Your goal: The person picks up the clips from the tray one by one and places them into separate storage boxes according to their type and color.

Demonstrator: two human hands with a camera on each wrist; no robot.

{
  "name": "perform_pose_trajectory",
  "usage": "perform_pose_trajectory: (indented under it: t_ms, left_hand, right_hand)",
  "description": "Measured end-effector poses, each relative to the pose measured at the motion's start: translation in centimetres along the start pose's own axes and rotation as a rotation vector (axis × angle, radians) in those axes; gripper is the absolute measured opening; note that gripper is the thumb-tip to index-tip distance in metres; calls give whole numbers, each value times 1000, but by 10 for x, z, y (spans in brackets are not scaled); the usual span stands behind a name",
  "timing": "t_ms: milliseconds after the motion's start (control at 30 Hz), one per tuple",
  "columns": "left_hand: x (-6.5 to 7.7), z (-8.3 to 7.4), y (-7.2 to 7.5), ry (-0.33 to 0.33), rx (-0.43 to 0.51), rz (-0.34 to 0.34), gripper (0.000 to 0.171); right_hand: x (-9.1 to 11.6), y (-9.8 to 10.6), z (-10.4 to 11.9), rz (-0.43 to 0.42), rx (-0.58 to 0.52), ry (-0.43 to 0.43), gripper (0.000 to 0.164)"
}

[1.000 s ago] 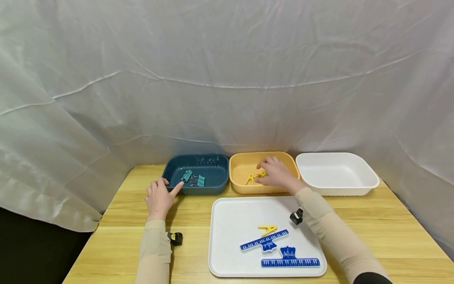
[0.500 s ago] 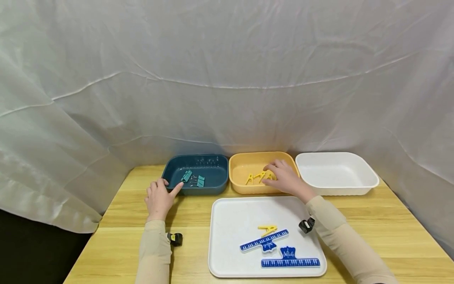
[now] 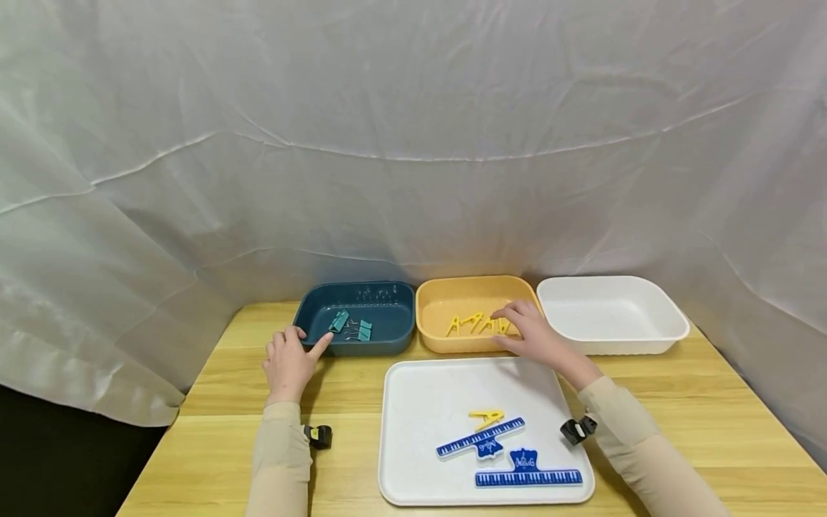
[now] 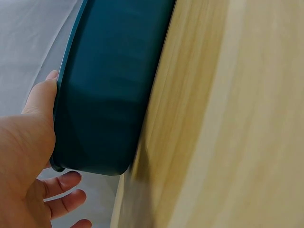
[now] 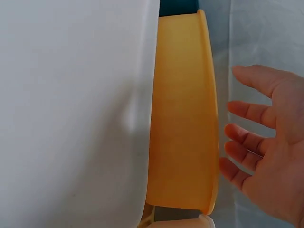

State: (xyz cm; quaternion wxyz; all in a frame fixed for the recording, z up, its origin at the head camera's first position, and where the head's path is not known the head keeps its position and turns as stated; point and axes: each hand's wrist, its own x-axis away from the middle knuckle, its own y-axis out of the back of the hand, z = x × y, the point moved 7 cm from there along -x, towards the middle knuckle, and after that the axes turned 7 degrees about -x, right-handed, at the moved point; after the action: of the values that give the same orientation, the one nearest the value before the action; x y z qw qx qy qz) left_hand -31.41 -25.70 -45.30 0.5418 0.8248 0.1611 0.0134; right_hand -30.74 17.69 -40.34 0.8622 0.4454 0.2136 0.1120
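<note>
At the front left corner of a dark teal bin [image 3: 381,347], my left hand [image 3: 288,362] rests with its thumb on the rim and its other fingers spread loosely by the side. Teal binder clips [image 3: 365,329] lie inside that bin. My right hand [image 3: 533,335] hovers over the right front part of a yellow bin [image 3: 446,287], fingers relaxed and apart, holding nothing. Several yellow clothespins [image 3: 454,325] lie in the yellow bin, partly hidden by the fingers. In the right wrist view the right hand [image 5: 278,142] is beyond the yellow bin's rim.
A white bin [image 3: 614,347] stands at the right of the row. Nearer, a white tray [image 3: 413,402] carries one yellow clothespin [image 3: 487,416], a tilted blue piano-key clip [image 3: 481,439] and a second blue piano-key clip [image 3: 530,477]. A pale curtain [image 3: 413,179] hangs behind.
My right hand has drawn back to the right and slightly toward me over the yellow bin, uncovering more of the clothespins there. The left hand has stayed in place.
</note>
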Motion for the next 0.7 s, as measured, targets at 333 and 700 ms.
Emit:
perform_pose_trajectory:
  t_ms: [333,700]
  left_hand:
    - [0,0,1,-1,5,-1,78]
    - [-1,0,2,-1,7,-6,71]
  right_hand:
    - [22,6,4,-29,-54,8,42]
    - [37,6,15,-34,-44,25,40]
